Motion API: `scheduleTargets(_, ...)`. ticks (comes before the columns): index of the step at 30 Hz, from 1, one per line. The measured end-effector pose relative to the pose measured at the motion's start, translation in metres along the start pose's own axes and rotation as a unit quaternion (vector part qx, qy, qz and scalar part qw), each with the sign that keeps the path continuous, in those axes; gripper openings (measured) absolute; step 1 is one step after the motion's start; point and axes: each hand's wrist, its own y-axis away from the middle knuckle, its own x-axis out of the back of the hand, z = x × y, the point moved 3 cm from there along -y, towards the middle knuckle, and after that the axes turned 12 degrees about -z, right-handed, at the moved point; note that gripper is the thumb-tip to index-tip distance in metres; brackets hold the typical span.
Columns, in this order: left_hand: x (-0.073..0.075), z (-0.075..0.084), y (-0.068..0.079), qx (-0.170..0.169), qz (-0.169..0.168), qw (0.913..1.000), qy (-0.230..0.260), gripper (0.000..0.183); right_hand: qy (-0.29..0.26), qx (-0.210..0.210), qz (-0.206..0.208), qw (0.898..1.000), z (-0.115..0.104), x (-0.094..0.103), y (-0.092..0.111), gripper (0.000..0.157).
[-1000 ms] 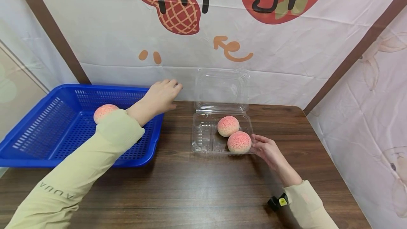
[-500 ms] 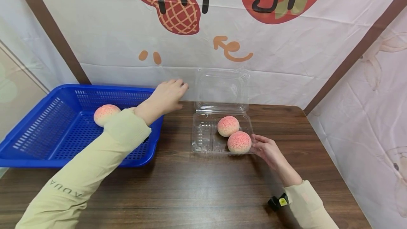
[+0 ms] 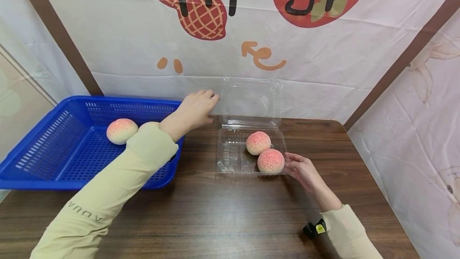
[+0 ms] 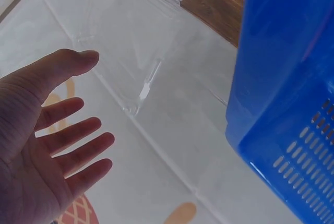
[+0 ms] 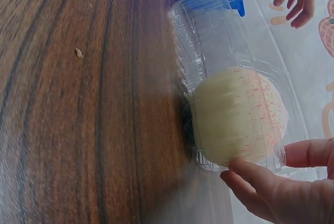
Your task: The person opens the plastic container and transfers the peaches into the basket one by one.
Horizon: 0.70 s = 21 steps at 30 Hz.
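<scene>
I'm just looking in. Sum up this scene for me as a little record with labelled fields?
Surface: wood-grain table
Box: clear plastic box, lid raised
Box contents: two pink-topped balls, rear ball and front ball
Basket: blue basket, left of the box
Basket contents: at least one similar ball; sleeve blocks part
Left hand: holding nothing, near the lid
Right hand: pinching the box's right edge

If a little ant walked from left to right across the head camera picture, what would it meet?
The blue basket → the person's left hand → the open clear box with two pink-and-cream balls in it → the person's right hand.
</scene>
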Motion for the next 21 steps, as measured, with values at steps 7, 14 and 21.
scheduleTargets(7, -0.002, 0.002, -0.005, 0.006, 0.001, 0.9999, 0.013, 0.057, -0.001, 0.0, -0.004, 1.0, 0.0, 0.0, 0.0, 0.048)
scheduleTargets(14, -0.004, 0.005, -0.009, 0.006, 0.009, 0.9997, 0.022, 0.056, -0.008, 0.001, -0.006, 1.0, 0.001, 0.0, 0.0, 0.048)
scheduleTargets(21, -0.006, 0.008, -0.013, 0.013, 0.007, 0.9994, 0.031, 0.055, -0.009, 0.006, -0.009, 1.0, 0.001, 0.0, -0.001, 0.048)
